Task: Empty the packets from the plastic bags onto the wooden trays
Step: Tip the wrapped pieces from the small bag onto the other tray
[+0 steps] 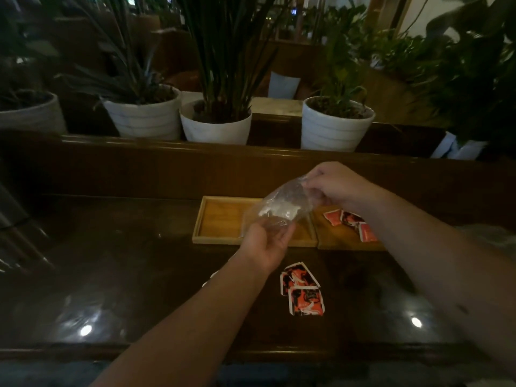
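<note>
Both hands hold a clear plastic bag (279, 208) above the left wooden tray (220, 219): the left hand (265, 244) has its grip pinched on the bag's lower end, and the right hand (335, 185) at 1 o'clock clutches the top. Red packets (351, 222) lie on the right tray (335, 238); more packets (303, 291) sit on the dark tabletop (139, 275) at 6 o'clock.

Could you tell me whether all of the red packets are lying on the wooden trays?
No: several red packets lie on the dark table, in front of the wooden trays, not on them.
</note>
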